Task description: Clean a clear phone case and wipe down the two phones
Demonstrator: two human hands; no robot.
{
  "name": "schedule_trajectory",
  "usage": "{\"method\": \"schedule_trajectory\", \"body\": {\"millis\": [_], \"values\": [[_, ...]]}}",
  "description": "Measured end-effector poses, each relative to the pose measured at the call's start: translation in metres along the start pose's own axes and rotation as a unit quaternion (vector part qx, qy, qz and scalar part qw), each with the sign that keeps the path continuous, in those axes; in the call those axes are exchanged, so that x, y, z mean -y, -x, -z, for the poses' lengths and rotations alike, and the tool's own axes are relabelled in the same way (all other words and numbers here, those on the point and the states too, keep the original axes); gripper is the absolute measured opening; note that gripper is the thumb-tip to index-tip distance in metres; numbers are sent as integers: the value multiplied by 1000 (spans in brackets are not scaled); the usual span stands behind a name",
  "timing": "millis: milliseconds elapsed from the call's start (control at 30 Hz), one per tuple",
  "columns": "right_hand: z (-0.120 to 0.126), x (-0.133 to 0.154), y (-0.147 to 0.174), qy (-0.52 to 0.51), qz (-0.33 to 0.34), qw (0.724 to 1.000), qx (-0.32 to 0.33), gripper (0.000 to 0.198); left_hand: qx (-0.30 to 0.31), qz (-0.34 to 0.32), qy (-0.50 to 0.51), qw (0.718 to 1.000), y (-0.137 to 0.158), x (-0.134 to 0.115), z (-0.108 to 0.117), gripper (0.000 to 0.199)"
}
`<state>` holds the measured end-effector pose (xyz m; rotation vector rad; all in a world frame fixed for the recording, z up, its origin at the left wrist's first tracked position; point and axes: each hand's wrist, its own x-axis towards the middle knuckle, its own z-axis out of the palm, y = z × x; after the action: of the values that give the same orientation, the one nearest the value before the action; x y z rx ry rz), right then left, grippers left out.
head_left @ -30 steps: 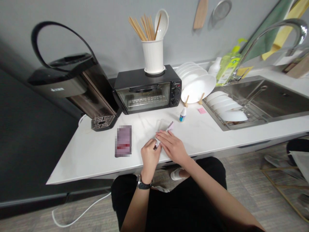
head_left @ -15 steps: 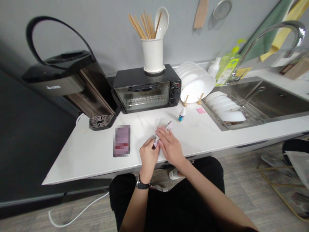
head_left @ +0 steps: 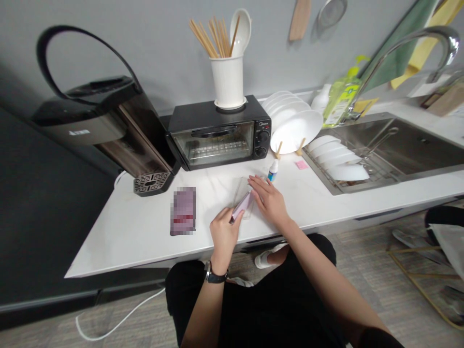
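A slim phone with a pale lilac face (head_left: 242, 205) is tilted above the counter. My left hand (head_left: 224, 233) is closed on its near end, thumb along one edge. At the far end, my right hand (head_left: 268, 199) rests against the phone with its fingers stretched out; what lies under the palm is hidden. Beneath the phone, a transparent case-like piece (head_left: 238, 187) lies flat on the white counter (head_left: 145, 246). Just beyond my right fingertips stands a small white bottle with a blue label (head_left: 273, 170).
To the left lies a pixelated purple rectangular object (head_left: 184, 211). A dark drink dispenser (head_left: 119, 130) and a toaster oven (head_left: 221, 135) line the wall. White plates (head_left: 297, 130) stand in a rack beside the sink (head_left: 416, 145). A pink paper square (head_left: 301, 165) lies near the sink.
My right hand has slid right and away along the phone, baring its lilac face and more of the clear piece. My left hand keeps its hold in nearly the same place.
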<state>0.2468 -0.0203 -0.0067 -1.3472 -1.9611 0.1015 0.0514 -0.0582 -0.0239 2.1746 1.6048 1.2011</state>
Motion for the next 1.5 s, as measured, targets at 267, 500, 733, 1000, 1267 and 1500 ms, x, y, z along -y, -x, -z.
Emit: {"method": "schedule_trajectory", "body": {"millis": [267,500,733,1000,1267,1500], "values": [[-18,46,27,-18,51,999,4,49,-7,-2,4,1000,1,4,-1,21],[-21,70,46,-52,111,992,31,59,-8,-4,11,1000,3,8,-1,27],[-3,5,5,-8,28,999,14,46,-2,10,12,1000,-1,-1,1,20],[-4,2,6,20,-23,999,-11,49,12,19,15,1000,-1,-5,5,24],[-16,64,40,-40,90,995,30,59,-3,16,12,1000,2,7,-2,25],[-6,26,23,-52,61,996,29,55,10,20,10,1000,0,2,0,20]]}}
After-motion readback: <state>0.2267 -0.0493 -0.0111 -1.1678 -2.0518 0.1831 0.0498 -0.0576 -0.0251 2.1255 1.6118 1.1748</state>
